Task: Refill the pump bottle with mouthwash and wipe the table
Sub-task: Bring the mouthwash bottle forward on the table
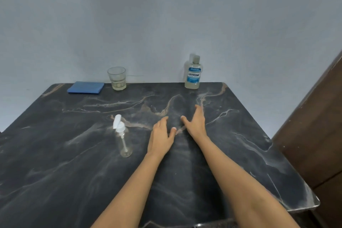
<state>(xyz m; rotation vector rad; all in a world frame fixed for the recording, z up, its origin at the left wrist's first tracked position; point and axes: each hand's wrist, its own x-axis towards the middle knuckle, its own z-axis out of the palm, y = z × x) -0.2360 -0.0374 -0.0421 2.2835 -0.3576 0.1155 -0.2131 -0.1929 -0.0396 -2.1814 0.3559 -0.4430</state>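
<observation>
blue cloth [86, 87] folded at the dark table's [55, 163] back edge, well beyond and left of the hands; glass [117, 78] just right of it. clear pump bottle [123, 137] upright, near the left hand [161, 138], on its left, untouched. left hand and right hand [196, 123] side by side, fingers straight, holding nothing. mouthwash bottle [192, 73] upright, well beyond right hand.

Plain pale blue-grey wall [166, 15] ahead of me, matte, soft even light. Dark marble-look table [55, 172] with tan and white veins, far edge against the wall. Brown wooden panel [314, 126] on my right, just beside the table's corner.
</observation>
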